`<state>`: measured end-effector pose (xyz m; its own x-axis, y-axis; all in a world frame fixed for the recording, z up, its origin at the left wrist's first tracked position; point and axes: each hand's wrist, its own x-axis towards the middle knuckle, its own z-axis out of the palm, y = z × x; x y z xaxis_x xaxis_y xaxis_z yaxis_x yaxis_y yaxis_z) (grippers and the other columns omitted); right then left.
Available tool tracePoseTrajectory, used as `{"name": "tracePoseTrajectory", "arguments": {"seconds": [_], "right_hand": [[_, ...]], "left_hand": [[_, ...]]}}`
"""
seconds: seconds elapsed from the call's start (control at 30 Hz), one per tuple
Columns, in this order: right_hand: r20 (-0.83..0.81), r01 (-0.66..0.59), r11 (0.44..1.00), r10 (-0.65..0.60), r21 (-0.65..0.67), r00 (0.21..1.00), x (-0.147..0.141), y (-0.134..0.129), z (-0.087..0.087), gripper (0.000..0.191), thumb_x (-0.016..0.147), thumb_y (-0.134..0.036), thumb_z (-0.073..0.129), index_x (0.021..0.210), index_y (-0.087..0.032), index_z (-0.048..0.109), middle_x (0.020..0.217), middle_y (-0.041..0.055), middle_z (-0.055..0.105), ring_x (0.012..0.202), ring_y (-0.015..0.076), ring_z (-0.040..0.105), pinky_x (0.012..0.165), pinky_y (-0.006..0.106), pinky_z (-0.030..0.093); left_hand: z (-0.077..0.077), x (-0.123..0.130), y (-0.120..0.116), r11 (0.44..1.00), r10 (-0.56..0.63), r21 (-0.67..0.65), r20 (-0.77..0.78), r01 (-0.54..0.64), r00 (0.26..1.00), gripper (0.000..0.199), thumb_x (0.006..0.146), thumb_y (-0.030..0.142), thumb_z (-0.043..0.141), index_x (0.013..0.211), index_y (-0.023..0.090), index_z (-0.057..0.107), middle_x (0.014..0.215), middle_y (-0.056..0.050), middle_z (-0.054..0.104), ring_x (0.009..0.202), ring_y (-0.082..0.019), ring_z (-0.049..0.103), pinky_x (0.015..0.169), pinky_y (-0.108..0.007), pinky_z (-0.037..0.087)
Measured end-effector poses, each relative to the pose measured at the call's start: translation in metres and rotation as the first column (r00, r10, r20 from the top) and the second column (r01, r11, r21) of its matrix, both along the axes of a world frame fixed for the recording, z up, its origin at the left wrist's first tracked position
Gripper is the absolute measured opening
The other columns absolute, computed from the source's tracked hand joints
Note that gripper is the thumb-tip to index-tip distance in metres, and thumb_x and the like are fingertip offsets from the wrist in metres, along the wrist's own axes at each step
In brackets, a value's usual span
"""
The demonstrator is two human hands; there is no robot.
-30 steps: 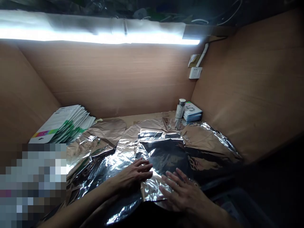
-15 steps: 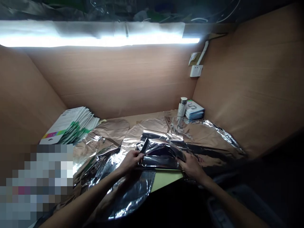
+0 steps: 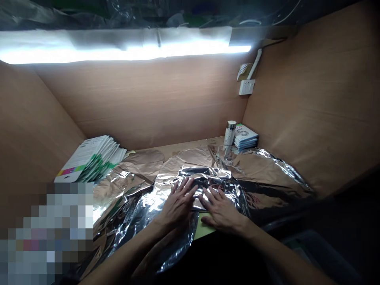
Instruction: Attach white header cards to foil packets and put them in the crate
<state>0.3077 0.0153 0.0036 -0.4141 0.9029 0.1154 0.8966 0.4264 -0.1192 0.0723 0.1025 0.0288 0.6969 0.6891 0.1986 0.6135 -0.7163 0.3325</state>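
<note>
folded foil [image 3: 212, 181], under two hands

left hand [image 3: 179, 202]: palm down, fingers fanned wide, grasping nothing. right hand [image 3: 222, 211]: likewise flat and spread, thumb by a yellow-green surface [image 3: 204, 228] at the near edge. position: foil directly beneath the fingers of both, reaching beyond the fingertips; neither hand clearly nearer. long axis: side to side, across the forearms. finish: silver, mirror-bright, creased, dark in its reflections. surround: broad, wrinkled foil sheets [image 3: 257, 164]; farther out, fanned packets [image 3: 92, 158] at left, white bottle [image 3: 229, 136] beside stacked packets [image 3: 246, 137] at right.
</note>
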Motion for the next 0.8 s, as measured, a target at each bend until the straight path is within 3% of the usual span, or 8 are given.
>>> {"name": "tracePoseTrajectory", "arguments": {"seconds": [0.1, 0.2, 0.37, 0.5, 0.57, 0.67, 0.7, 0.8], "right_hand": [[0.021, 0.024, 1.000, -0.024, 0.003, 0.999, 0.006, -0.014, -0.005, 0.077, 0.102, -0.066, 0.043, 0.163, -0.021, 0.030, 0.168, 0.0174, 0.027, 0.155, 0.0402, 0.020, 0.121, 0.064, 0.021], [0.045, 0.000, 0.999, -0.002, 0.037, 0.999, 0.033, -0.033, -0.003, 0.076, 0.103, -0.059, 0.048, 0.164, -0.020, 0.027, 0.168, 0.0165, 0.026, 0.155, 0.0368, 0.022, 0.123, 0.060, 0.021], [0.042, -0.123, 0.987, 0.119, 0.107, 0.992, 0.081, -0.054, 0.001, 0.056, 0.103, -0.037, 0.055, 0.154, -0.016, 0.046, 0.158, 0.0138, 0.047, 0.142, 0.0305, 0.043, 0.119, 0.049, 0.036], [-0.054, -0.024, 0.980, 0.036, 0.197, 0.998, 0.041, -0.067, 0.002, 0.045, 0.099, -0.040, 0.062, 0.135, -0.013, 0.063, 0.127, 0.0162, 0.068, 0.116, 0.0338, 0.059, 0.105, 0.054, 0.046], [-0.148, 0.003, 0.985, 0.023, 0.175, 0.989, 0.001, -0.069, 0.011, 0.044, 0.101, -0.039, 0.058, 0.136, -0.014, 0.061, 0.115, 0.0142, 0.071, 0.105, 0.0295, 0.062, 0.098, 0.048, 0.050], [-0.259, -0.174, 0.972, 0.210, 0.157, 0.943, -0.036, -0.056, 0.037, 0.047, 0.101, -0.044, 0.057, 0.140, -0.019, 0.058, 0.124, 0.0115, 0.069, 0.110, 0.0252, 0.062, 0.099, 0.040, 0.049], [-0.283, -0.117, 0.975, 0.167, 0.188, 0.944, -0.036, -0.048, 0.046, 0.045, 0.101, -0.044, 0.055, 0.138, -0.020, 0.060, 0.128, 0.0117, 0.068, 0.115, 0.0260, 0.061, 0.102, 0.042, 0.047], [-0.276, 0.279, 0.929, -0.210, 0.243, 0.938, -0.013, -0.024, 0.058, 0.039, 0.106, -0.035, 0.045, 0.136, -0.017, 0.062, 0.134, 0.0160, 0.065, 0.118, 0.0309, 0.058, 0.102, 0.048, 0.045]], "left_hand": [[-0.015, 0.008, -0.002, 0.998, -0.034, 0.051, -0.204, 0.046, 0.978, 0.058, 0.105, 0.047, 0.043, 0.159, 0.027, 0.038, 0.170, -0.012, 0.027, 0.158, -0.039, 0.014, 0.121, -0.069, 0.013], [-0.025, 0.007, 0.002, 1.000, -0.023, 0.012, -0.268, 0.028, 0.963, 0.062, 0.106, 0.052, 0.035, 0.162, 0.027, 0.030, 0.172, -0.012, 0.020, 0.158, -0.038, 0.012, 0.122, -0.069, 0.013], [-0.024, 0.003, 0.007, 0.995, -0.081, 0.031, -0.293, 0.094, 0.953, 0.063, 0.105, 0.054, 0.038, 0.163, 0.030, 0.028, 0.172, -0.013, 0.020, 0.158, -0.040, 0.013, 0.120, -0.070, 0.011], [-0.003, 0.000, 0.034, 0.953, -0.212, 0.149, -0.287, 0.262, 0.934, 0.066, 0.098, 0.059, 0.055, 0.158, 0.039, 0.036, 0.172, -0.005, 0.023, 0.158, -0.038, 0.011, 0.122, -0.067, -0.001], [0.015, -0.002, 0.056, 0.965, -0.132, 0.181, -0.281, 0.188, 0.951, 0.068, 0.093, 0.056, 0.066, 0.155, 0.040, 0.043, 0.171, -0.003, 0.026, 0.158, -0.036, 0.013, 0.124, -0.061, -0.002], [0.043, -0.001, 0.079, 0.979, 0.144, 0.176, -0.251, -0.101, 0.957, 0.063, 0.092, 0.042, 0.071, 0.150, 0.029, 0.050, 0.169, -0.012, 0.029, 0.154, -0.040, 0.019, 0.123, -0.060, 0.008], [0.049, 0.001, 0.079, 0.968, 0.222, 0.172, -0.237, -0.184, 0.946, 0.058, 0.094, 0.038, 0.067, 0.148, 0.023, 0.052, 0.165, -0.018, 0.032, 0.151, -0.042, 0.025, 0.120, -0.062, 0.015], [0.050, 0.004, 0.050, 0.952, 0.298, 0.143, -0.227, -0.271, 0.927, 0.045, 0.100, 0.039, 0.053, 0.137, 0.014, 0.058, 0.145, -0.026, 0.051, 0.132, -0.043, 0.049, 0.106, -0.061, 0.036]]}}
